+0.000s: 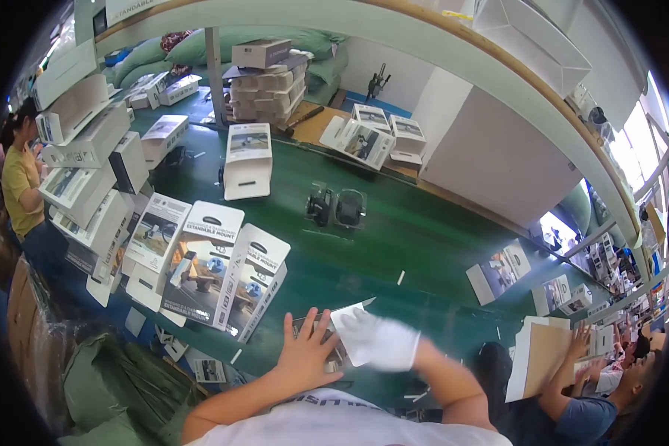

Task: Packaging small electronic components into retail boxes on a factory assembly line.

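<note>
Bare, with its fingers spread, my left hand (305, 349) presses on a partly hidden greyish, shiny packaging piece (340, 358) at the near edge of the table. My right hand (390, 345) wears a white glove and is smeared by motion. It lies over a white flat piece, like a card or flap (347, 334), right beside my left fingers; whether it grips the piece I cannot make out. Farther off, a clear plastic blister tray (337, 210) with black mount parts sits on the green table.
Printed mount boxes (201, 269) stand on the left, beside a tall stack of boxes (82, 167). An open box (248, 160) and a lone box (498, 273) lie farther out on the green table (416, 230). A shelf beam (394, 22) crosses above. Co-workers (587, 409) sit at right; another person (21, 175) is at left.
</note>
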### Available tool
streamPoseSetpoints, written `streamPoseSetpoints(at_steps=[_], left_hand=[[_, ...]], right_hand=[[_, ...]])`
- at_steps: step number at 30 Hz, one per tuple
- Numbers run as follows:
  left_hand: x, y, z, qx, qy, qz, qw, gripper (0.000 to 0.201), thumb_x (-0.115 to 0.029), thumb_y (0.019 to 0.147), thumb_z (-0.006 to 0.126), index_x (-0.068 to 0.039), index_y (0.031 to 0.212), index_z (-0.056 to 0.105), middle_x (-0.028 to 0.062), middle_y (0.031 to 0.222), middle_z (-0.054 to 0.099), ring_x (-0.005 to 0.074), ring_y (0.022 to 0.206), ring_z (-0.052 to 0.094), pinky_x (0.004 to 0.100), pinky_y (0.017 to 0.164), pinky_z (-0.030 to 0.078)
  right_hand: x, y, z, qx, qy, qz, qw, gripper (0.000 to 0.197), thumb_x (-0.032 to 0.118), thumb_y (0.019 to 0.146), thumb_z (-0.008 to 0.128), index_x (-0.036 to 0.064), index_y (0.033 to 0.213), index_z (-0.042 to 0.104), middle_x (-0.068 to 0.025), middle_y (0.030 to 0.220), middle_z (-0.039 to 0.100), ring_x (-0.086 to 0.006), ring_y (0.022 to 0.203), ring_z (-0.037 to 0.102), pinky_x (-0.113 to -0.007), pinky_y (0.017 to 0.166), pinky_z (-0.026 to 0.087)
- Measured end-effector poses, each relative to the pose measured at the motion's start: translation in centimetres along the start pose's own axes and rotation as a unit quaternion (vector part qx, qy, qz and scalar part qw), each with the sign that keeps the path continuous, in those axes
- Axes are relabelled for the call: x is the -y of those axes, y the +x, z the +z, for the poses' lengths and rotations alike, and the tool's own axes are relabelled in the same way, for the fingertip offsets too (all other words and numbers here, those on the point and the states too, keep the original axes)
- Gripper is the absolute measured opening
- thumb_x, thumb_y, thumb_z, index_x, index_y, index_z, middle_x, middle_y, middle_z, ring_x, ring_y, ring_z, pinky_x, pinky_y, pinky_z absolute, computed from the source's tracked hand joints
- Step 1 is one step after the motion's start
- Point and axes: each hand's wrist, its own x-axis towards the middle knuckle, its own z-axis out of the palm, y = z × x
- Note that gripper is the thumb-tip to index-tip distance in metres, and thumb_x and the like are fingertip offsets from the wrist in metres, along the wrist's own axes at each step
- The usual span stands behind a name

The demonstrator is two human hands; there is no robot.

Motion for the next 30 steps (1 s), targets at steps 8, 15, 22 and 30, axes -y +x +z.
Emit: streamPoseSetpoints(at_steps=[8,15,22,30], left_hand=[[-0.1,1.1,-0.1,-0.023,-0.037,-0.033,0.998,0.097,-0.06,0.079,0.082,-0.024,0.162,0.047,0.0138,0.179,0.023,0.0529,0.16,0.016,0.0849,0.11,0.026],[0.5,0.3,-0.1,-0.035,-0.052,-0.057,0.996,0.098,-0.059,0.077,0.084,-0.024,0.161,0.049,0.0139,0.178,0.025,0.0515,0.16,0.019,0.0844,0.111,0.027],[1.6,1.8,-0.5,-0.049,-0.049,0.004,0.998,0.097,-0.056,0.073,0.087,-0.025,0.158,0.053,0.0107,0.176,0.029,0.0469,0.16,0.022,0.0809,0.111,0.029],[1.8,2.5,-1.3,-0.026,-0.031,0.133,0.99,0.098,-0.055,0.068,0.089,-0.025,0.155,0.055,0.0075,0.175,0.033,0.0421,0.161,0.024,0.0766,0.111,0.031]], right_hand=[[-29.2,3.9,10.6,-0.089,0.317,0.668,0.668,0.088,0.067,0.087,0.075,-0.0165,0.115,0.072,-0.0256,0.115,0.077,-0.0365,0.103,0.076,-0.042,0.092,0.06],[-17.5,-2.9,5.9,-0.393,0.514,0.606,0.463,0.044,0.02,0.1,0.07,-0.0132,0.129,0.063,-0.0234,0.109,0.074,-0.028,0.085,0.076,-0.033,0.072,0.065],[2.7,-9.1,4.7,-0.27,0.443,0.647,0.558,0.043,0.017,0.099,0.068,-0.0015,0.138,0.061,-0.0154,0.118,0.073,-0.0216,0.099,0.071,-0.033,0.085,0.059],[5.0,-9.0,7.3,-0.2,0.602,0.528,0.564,0.049,0.014,0.1,0.069,0.003,0.146,0.058,-0.0149,0.132,0.072,-0.0275,0.114,0.071,-0.038,0.105,0.055]])
